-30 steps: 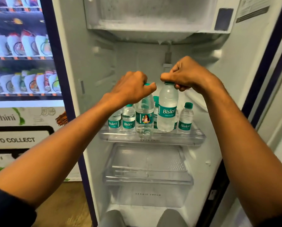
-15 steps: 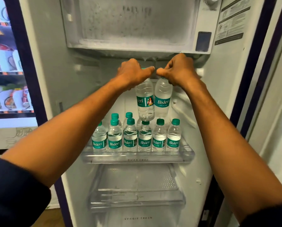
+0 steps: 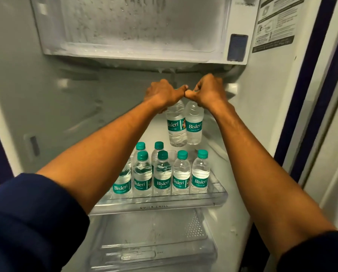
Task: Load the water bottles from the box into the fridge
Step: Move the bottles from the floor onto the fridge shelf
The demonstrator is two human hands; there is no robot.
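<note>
Both my hands reach into the open fridge, each holding a clear water bottle with a teal label by its cap. My left hand (image 3: 163, 93) grips the left bottle (image 3: 175, 128), and my right hand (image 3: 207, 91) grips the right bottle (image 3: 194, 126). The two bottles hang side by side, touching, above the back right of the clear shelf tray (image 3: 183, 205). Several small bottles with teal caps (image 3: 162, 173) stand on that tray in rows. The box is out of sight.
The frosted freezer compartment (image 3: 133, 28) sits just above my hands. A clear vegetable drawer (image 3: 150, 242) lies below the tray. The fridge's right wall and dark door frame (image 3: 309, 95) are close on the right.
Both hands have carried their bottles deeper into the fridge, above and behind the rows on the tray. The view has shifted closer and to the right.
</note>
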